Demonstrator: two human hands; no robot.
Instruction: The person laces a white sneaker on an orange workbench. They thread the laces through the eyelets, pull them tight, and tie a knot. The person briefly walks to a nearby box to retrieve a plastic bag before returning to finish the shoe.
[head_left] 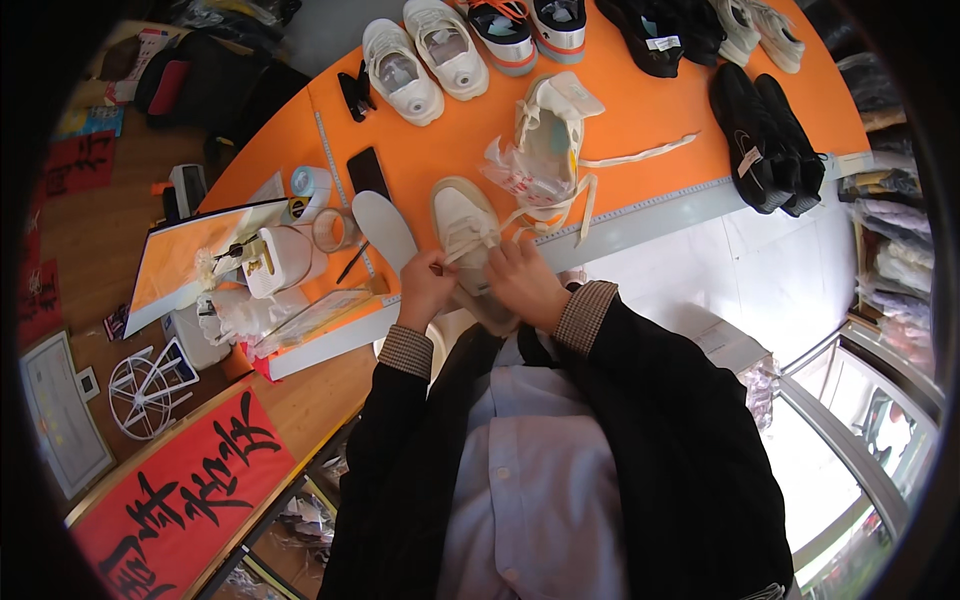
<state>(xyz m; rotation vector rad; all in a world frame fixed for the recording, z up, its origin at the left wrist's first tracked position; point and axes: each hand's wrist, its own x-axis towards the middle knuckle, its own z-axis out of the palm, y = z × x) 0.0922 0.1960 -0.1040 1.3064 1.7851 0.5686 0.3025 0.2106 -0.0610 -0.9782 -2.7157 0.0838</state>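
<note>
A cream sneaker (pixel 463 207) lies at the orange table's near edge, toe pointing away from me and heel end toward my body. On its left side my left hand (pixel 425 288) is closed, pinching a pale shoelace by the eyelets. My right hand (pixel 527 283) is curled over the right side of the lacing, its fingertips partly hidden; a lace runs from there to the right. Just beyond stands the matching sneaker (pixel 548 147), its tongue folded out, with clear plastic (pixel 521 172) and a loose lace (pixel 640 152) beside it. A pale insole (pixel 384 228) rests left of the sneaker.
White sneakers (pixel 415 68), dark sneakers with orange laces (pixel 500 32) and black shoes (pixel 765 140) line the table's far and right sides. A black phone (pixel 367 171), tape roll (pixel 333 230), pen (pixel 352 262) and white container (pixel 275 262) are on the left. A ruler strip (pixel 660 205) follows the near edge.
</note>
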